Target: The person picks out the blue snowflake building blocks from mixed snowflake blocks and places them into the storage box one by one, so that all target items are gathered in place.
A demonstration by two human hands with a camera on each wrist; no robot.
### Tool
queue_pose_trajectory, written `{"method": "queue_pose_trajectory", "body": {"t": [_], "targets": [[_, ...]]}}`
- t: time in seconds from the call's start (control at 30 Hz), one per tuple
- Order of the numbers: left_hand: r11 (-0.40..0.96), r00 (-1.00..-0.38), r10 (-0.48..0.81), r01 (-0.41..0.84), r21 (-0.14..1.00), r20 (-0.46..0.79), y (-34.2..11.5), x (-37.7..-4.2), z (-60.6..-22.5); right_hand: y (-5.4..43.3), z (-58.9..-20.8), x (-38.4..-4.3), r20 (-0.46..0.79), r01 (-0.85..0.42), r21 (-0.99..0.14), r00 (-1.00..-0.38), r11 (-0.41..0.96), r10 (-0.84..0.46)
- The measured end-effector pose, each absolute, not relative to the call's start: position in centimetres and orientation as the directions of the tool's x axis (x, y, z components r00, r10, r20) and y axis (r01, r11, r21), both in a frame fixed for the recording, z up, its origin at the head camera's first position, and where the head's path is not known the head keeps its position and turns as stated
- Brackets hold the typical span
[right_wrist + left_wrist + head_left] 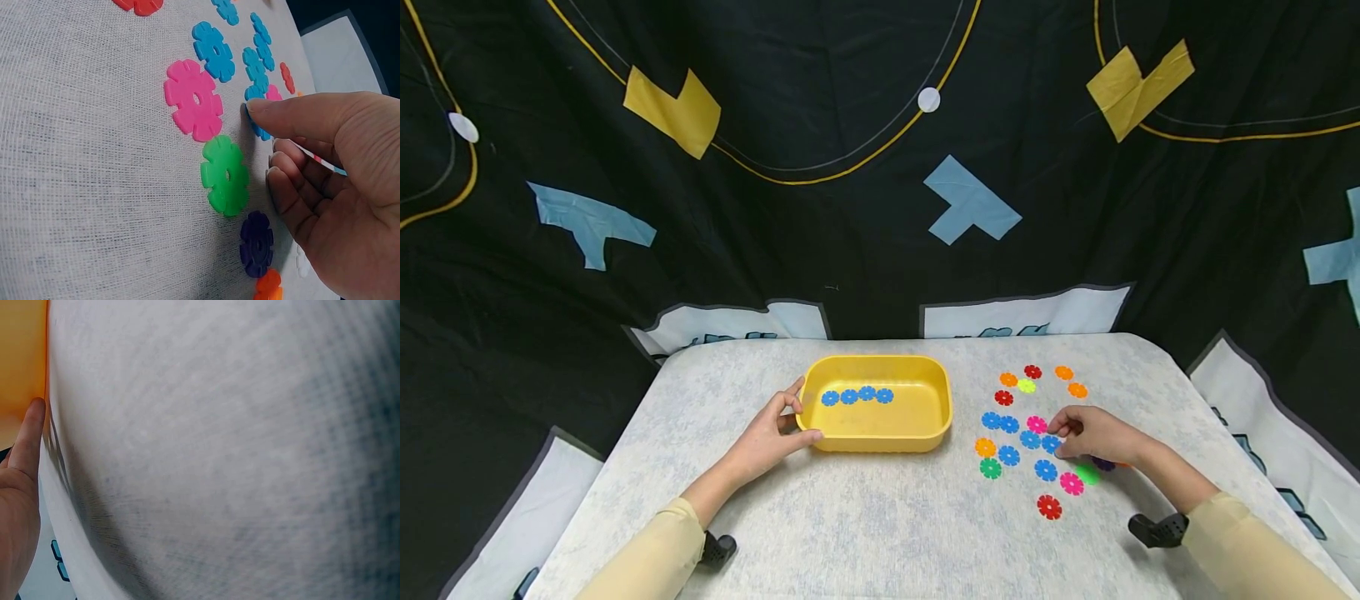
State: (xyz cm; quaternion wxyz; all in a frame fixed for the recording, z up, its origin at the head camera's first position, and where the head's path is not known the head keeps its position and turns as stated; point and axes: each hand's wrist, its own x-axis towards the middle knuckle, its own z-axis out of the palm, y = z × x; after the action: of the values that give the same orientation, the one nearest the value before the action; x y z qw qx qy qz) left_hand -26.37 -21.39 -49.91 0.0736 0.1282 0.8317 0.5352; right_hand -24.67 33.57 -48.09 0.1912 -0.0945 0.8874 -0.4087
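Observation:
My left hand (772, 431) holds a yellow plastic tray (880, 444) at its left end, thumb by the front corner and fingers along the side. Several blue flower-shaped discs (867, 392) lie in a row inside it. Over the loose discs on the right, my right hand (1097, 435) reaches down with bent fingers. Its thumb and fingertips are around a blue disc (1049, 443) that lies on the table; the right wrist view has the thumb tip overlapping this disc (255, 115). Close by lie a pink disc (195, 100), a green disc (225, 176) and a dark purple disc (257, 244).
More discs are scattered around the right hand, including a red disc (1049, 507), an orange disc (985, 447) and a yellow-green disc (1026, 386). A pale cloth covers the table (880, 525). Behind it hangs a black curtain (850, 250).

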Motion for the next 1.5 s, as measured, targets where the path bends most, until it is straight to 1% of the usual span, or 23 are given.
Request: {"method": "queue_pose_trajectory", "body": {"t": [0.13, 0.33, 0.8, 1.03, 1.5], "targets": [[0.394, -0.957, 0.289, 0.125, 0.911, 0.006, -21.15, -26.19, -49.57, 33.55, -48.18, -24.65, -0.269, 0.000, -0.764, -0.909, 0.645, -0.319], [0.403, -0.956, 0.292, 0.122, 0.907, -0.002, -20.86, -25.99, -49.08, 33.50, -48.29, -24.68, -0.253, -0.016, -0.782, -0.906, 0.624, -0.340], [0.393, -0.951, 0.308, 0.148, 0.908, 0.022, -21.44, -26.37, -49.83, 33.32, -48.08, -24.71, -0.202, -0.108, -0.761, -0.897, 0.640, -0.392], [0.395, -0.951, 0.310, 0.152, 0.906, 0.025, -21.45, -26.22, -49.72, 33.25, -48.20, -24.90, -0.187, -0.146, -0.768, -0.880, 0.624, -0.437], [0.394, -0.951, 0.309, 0.156, 0.906, 0.030, -21.44, -26.20, -49.69, 32.97, -48.31, -24.80, -0.171, -0.141, -0.793, -0.881, 0.592, -0.440]]}}
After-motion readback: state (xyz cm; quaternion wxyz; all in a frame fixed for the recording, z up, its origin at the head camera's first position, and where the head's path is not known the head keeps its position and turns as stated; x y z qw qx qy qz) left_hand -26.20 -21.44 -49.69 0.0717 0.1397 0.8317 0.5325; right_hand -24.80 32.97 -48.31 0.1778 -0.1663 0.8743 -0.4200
